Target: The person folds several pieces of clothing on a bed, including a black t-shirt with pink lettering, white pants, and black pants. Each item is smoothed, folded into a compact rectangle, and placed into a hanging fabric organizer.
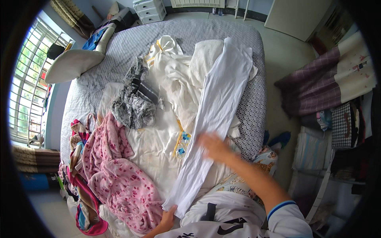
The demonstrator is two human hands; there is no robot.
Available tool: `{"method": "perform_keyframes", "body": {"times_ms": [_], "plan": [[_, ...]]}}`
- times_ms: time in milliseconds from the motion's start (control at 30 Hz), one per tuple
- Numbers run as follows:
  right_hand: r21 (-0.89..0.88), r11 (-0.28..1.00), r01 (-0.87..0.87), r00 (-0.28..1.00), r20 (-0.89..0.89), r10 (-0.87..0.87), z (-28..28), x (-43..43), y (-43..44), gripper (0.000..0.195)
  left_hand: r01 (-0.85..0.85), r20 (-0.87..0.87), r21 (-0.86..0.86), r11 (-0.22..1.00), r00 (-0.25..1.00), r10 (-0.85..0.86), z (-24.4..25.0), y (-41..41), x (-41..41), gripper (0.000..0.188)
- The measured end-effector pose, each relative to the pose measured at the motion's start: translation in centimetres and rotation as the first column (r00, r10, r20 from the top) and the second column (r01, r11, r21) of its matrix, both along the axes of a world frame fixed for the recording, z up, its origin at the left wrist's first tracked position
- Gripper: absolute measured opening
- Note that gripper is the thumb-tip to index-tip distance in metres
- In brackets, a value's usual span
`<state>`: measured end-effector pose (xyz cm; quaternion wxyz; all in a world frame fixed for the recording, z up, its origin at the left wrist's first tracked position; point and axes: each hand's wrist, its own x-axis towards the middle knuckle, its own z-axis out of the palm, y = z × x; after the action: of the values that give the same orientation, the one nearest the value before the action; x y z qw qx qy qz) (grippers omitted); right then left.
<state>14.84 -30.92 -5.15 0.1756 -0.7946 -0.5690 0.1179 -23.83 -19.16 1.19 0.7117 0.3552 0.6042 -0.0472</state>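
A pair of white trousers [217,95], folded lengthwise into a long strip, lies across other white clothes on the bed. My left hand [169,218] holds the strip's near end, close to my body. Blurred, my right hand [212,147] is over the middle of the strip; whether it touches the cloth is unclear. Beneath and beside the strip lie a white knitted garment [175,77] and a white garment with yellow trim and blue flower embroidery [182,144]. A grey patterned garment [135,101] is bunched to the left, and pink fleece clothing [125,181] lies nearer me.
Mixed colourful clothes [80,154] are heaped along the left edge of the patterned bedspread [253,113]. A beige padded seat or board [74,64] stands at the bed's far left. On the right are a hanging curtain [324,74] and shelves with folded textiles [309,151].
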Motion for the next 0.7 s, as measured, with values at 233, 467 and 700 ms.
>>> {"method": "perform_keyframes", "body": {"times_ms": [233,467,700], "plan": [[0.123,0.837,0.534,0.825,0.14,-0.547,5.6,8.8,-0.5,0.062,-0.055,-0.036,-0.068,0.996,0.998,0.052,-2.2,1.5,-2.5,0.031],[0.07,0.995,-0.071,0.948,-0.306,0.089,5.3,-13.1,-2.3,0.082,-0.146,0.128,-0.053,0.988,0.98,0.152,1.9,3.1,2.3,0.02],[0.375,0.837,0.399,0.816,-0.561,-0.137,10.3,-14.5,-2.7,0.029,0.291,0.614,0.091,0.952,0.736,-0.284,9.1,4.1,10.6,0.046]]}}
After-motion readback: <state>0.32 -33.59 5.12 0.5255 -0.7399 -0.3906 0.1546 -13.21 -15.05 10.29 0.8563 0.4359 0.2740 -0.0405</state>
